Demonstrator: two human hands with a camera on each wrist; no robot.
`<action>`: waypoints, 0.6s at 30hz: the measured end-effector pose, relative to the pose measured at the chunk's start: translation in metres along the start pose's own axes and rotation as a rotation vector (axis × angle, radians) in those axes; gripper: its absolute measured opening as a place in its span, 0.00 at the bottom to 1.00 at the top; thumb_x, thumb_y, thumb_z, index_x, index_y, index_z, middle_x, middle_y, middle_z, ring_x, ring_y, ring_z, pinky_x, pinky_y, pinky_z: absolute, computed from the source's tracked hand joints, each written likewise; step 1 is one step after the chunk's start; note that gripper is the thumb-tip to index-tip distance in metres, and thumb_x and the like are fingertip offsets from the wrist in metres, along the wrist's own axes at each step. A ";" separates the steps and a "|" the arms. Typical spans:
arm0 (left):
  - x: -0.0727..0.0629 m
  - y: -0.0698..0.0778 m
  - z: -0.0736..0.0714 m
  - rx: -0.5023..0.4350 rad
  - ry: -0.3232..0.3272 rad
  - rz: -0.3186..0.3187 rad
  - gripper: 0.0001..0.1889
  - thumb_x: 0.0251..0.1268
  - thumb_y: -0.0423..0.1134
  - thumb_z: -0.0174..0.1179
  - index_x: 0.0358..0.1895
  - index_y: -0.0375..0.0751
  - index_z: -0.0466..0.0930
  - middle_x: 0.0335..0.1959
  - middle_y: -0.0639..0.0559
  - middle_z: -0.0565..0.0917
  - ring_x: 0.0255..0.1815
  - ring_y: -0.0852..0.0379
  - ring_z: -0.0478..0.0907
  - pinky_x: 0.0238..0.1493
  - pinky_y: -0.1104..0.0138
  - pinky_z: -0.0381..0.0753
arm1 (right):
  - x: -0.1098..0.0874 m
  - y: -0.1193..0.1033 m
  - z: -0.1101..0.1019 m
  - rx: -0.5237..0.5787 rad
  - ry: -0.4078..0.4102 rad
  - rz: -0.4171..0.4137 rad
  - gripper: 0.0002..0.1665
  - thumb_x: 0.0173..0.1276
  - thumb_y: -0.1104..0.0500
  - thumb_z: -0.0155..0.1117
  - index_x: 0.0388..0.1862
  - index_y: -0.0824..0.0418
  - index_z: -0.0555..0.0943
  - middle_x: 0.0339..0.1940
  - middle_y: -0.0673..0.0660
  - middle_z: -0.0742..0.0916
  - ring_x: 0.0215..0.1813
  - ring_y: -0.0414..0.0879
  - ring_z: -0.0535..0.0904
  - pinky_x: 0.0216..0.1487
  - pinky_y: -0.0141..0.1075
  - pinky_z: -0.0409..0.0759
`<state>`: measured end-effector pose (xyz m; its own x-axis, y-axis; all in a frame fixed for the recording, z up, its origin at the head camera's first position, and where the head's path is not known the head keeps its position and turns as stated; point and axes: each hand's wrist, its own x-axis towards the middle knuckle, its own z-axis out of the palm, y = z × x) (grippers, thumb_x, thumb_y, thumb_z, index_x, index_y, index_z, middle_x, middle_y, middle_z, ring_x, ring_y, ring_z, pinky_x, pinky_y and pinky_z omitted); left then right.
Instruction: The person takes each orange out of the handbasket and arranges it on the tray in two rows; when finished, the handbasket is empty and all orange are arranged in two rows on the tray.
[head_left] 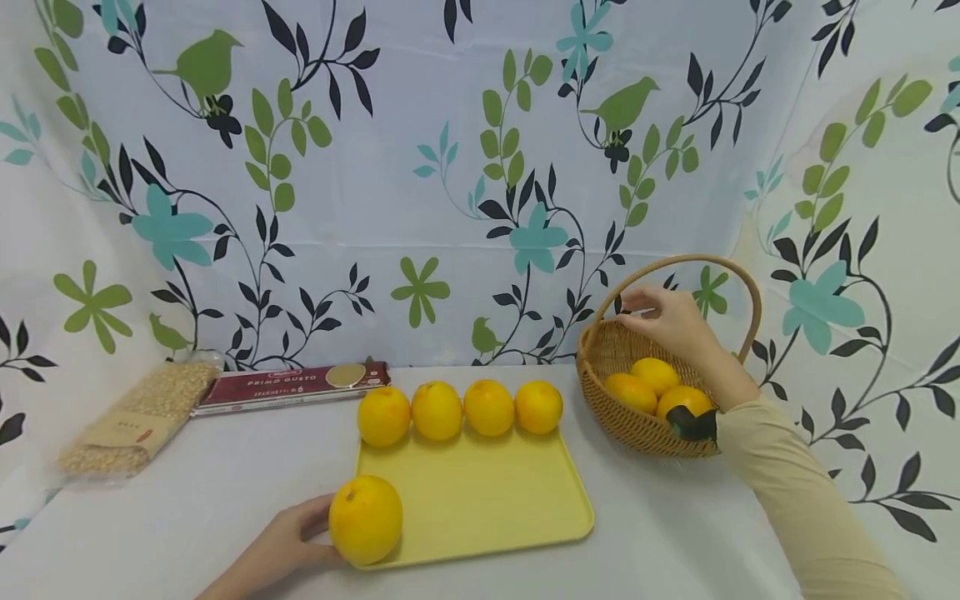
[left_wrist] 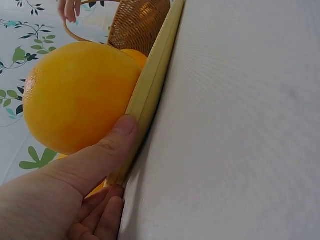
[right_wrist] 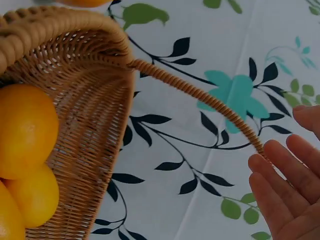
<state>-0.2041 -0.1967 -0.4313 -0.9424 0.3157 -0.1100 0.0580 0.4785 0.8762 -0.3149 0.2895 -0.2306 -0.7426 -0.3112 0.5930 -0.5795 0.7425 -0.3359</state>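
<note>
At the front left corner of a yellow tray (head_left: 487, 500) is my left hand (head_left: 288, 537). The left wrist view shows its thumb (left_wrist: 117, 135) on the tray's rim and its other fingers curled at the corner below, gripping it. A large orange (head_left: 366, 520) sits on that corner, right beside the hand. Several more oranges (head_left: 489, 408) stand in a row along the tray's back edge. My right hand (head_left: 671, 325) is raised over a wicker basket (head_left: 615, 350), fingers loosely extended against its arched handle (right_wrist: 200, 100). Inside the basket lie several oranges (right_wrist: 27, 130).
A red spaghetti packet (head_left: 288, 387) lies at the back left. Next to it is a clear bag of pale grains or beans (head_left: 142, 417). A patterned cloth (head_left: 360, 208) hangs behind the white table (head_left: 210, 467). The basket stands right of the tray.
</note>
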 end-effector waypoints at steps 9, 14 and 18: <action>-0.002 -0.005 0.000 -0.081 -0.049 0.008 0.40 0.44 0.49 0.68 0.62 0.34 0.63 0.59 0.38 0.68 0.58 0.37 0.63 0.54 0.44 0.66 | 0.009 0.047 0.025 -0.190 -0.164 0.045 0.19 0.59 0.59 0.64 0.44 0.71 0.77 0.43 0.68 0.80 0.49 0.61 0.73 0.51 0.54 0.71; 0.000 -0.005 0.002 -0.105 -0.060 0.013 0.40 0.44 0.48 0.68 0.62 0.37 0.64 0.60 0.40 0.68 0.59 0.38 0.62 0.55 0.43 0.65 | 0.009 0.066 0.026 -0.197 -0.187 0.094 0.21 0.58 0.58 0.64 0.45 0.71 0.76 0.45 0.69 0.79 0.50 0.63 0.71 0.55 0.56 0.66; -0.003 -0.002 -0.002 -0.100 -0.049 0.014 0.40 0.44 0.48 0.68 0.62 0.36 0.64 0.60 0.39 0.67 0.59 0.37 0.61 0.55 0.42 0.64 | 0.012 0.070 0.028 -0.177 -0.249 0.112 0.24 0.59 0.55 0.64 0.47 0.71 0.75 0.45 0.69 0.79 0.50 0.64 0.70 0.54 0.57 0.66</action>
<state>-0.2023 -0.1999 -0.4323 -0.9244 0.3627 -0.1183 0.0355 0.3905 0.9199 -0.3734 0.3211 -0.2677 -0.8702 -0.3415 0.3551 -0.4387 0.8651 -0.2433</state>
